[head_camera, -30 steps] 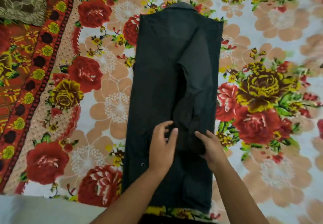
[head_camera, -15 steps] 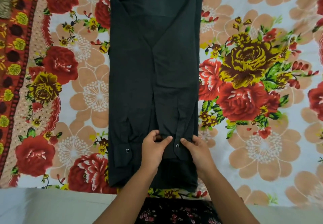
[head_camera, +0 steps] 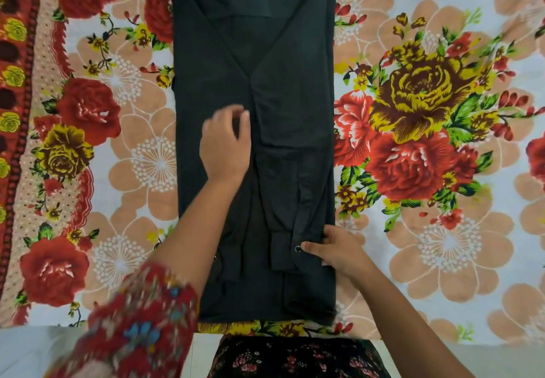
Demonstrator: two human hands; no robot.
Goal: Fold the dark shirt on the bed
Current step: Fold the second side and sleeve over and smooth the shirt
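Note:
The dark shirt point(head_camera: 283, 82) lies face down on the floral bedsheet point(head_camera: 413, 147), its sides folded in to make a long narrow strip with the collar at the far end. Both sleeves run down the middle. My left hand point(head_camera: 225, 147) rests on the shirt's centre-left with fingers loosely curled, and it is blurred. My right hand point(head_camera: 336, 249) pinches the right sleeve's cuff point(head_camera: 283, 255) beside a snap button, near the shirt's right edge. The left cuff point(head_camera: 231, 262) lies partly under my left forearm.
The bed's near edge point(head_camera: 29, 348) runs along the bottom of the view, just below the shirt's hem. A red and yellow patterned border point(head_camera: 11, 82) lines the far left. My blurred red floral sleeve point(head_camera: 141, 318) covers the lower left.
My left hand has moved from the cuffs up to the shirt's middle. My right hand has shifted right along the right cuff. The view has moved closer to the shirt.

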